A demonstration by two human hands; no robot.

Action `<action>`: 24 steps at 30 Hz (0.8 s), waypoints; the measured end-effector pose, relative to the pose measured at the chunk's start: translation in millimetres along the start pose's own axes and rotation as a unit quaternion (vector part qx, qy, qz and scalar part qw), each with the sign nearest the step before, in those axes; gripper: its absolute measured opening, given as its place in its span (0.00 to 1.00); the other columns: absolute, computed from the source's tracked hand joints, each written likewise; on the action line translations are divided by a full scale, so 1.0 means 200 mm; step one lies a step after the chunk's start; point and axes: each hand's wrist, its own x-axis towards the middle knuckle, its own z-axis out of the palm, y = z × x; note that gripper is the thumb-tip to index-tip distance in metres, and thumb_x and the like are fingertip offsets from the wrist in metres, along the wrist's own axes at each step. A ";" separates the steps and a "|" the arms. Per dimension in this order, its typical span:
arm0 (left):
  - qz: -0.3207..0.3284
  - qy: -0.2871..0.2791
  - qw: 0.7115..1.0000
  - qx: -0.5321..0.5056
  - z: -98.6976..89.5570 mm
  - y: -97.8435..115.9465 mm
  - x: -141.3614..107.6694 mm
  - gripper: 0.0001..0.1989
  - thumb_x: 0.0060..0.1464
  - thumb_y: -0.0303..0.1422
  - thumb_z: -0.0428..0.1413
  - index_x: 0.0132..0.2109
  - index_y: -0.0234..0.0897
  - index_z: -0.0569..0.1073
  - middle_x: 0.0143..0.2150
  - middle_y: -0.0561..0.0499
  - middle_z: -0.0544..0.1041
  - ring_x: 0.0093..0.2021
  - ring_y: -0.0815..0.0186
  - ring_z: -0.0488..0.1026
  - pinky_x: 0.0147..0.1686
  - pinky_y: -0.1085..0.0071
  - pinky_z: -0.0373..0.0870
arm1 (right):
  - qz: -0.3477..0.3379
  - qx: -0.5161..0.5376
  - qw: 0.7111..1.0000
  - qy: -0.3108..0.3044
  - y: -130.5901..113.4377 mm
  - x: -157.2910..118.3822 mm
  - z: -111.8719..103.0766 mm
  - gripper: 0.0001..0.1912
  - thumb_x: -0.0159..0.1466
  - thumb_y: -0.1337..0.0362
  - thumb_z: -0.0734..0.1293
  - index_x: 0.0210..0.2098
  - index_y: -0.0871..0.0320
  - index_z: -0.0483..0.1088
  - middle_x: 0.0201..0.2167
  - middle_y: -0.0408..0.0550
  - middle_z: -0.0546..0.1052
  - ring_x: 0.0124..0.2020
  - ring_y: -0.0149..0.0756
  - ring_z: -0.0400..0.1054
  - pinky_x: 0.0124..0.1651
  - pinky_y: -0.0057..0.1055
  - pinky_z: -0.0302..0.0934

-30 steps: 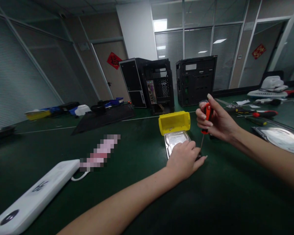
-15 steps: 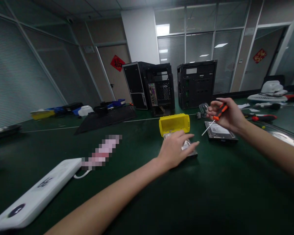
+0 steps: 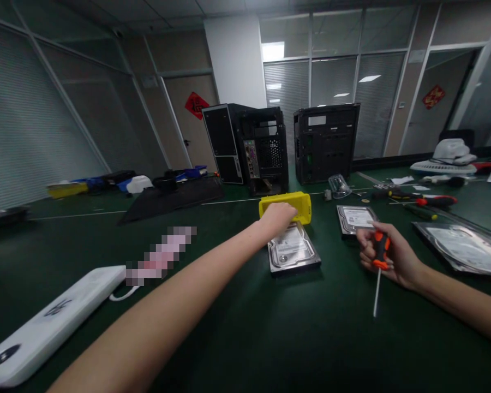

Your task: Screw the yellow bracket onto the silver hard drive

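Note:
My left hand (image 3: 279, 217) reaches over the front edge of a yellow bin (image 3: 304, 210), its fingertips hidden inside, so I cannot see what they touch. Just below that hand a silver hard drive (image 3: 295, 248) lies flat on the dark green table. In my right hand (image 3: 395, 256) is an orange and black screwdriver (image 3: 380, 252), its shaft pointing down toward me above the table. A second hard drive (image 3: 354, 217) lies beyond the right hand, partly covered by it.
Two black computer cases (image 3: 245, 147) (image 3: 325, 142) stand at the back. A clear cup (image 3: 339, 186) and several tools lie at the right, near a bagged item (image 3: 466, 245). A white power bank (image 3: 61, 322) lies at the left.
My left hand has left the near hard drive and moved back into the yellow bin. My right hand has come nearer and lower, the screwdriver now turned to point toward me.

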 end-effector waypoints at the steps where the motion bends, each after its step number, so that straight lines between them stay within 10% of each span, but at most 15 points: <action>1: -0.019 -0.002 1.000 0.000 0.02 0.03 0.03 0.10 0.52 0.28 0.50 0.39 0.31 0.74 0.39 0.40 0.75 0.42 0.59 0.71 0.40 0.68 0.65 | 0.001 0.000 1.000 0.000 0.00 0.01 0.00 0.20 0.61 0.53 0.51 0.26 0.61 0.65 0.10 0.36 0.51 0.11 0.19 0.40 0.17 0.24 0.40; 10: -0.159 -0.014 0.987 -0.009 0.09 0.07 0.14 0.11 0.51 0.24 0.50 0.40 0.28 0.73 0.37 0.36 0.74 0.39 0.55 0.73 0.35 0.66 0.69 | 0.013 0.041 0.999 -0.001 -0.04 0.02 -0.03 0.19 0.61 0.54 0.52 0.27 0.61 0.65 0.11 0.37 0.52 0.13 0.19 0.38 0.17 0.22 0.39; 24: -0.103 -0.008 0.994 0.030 0.14 -0.08 0.07 0.09 0.51 0.25 0.51 0.38 0.28 0.75 0.37 0.38 0.74 0.38 0.59 0.73 0.37 0.67 0.68 | 0.006 0.012 1.000 -0.012 -0.04 0.03 -0.02 0.19 0.61 0.54 0.52 0.26 0.60 0.65 0.09 0.36 0.50 0.12 0.21 0.41 0.19 0.24 0.44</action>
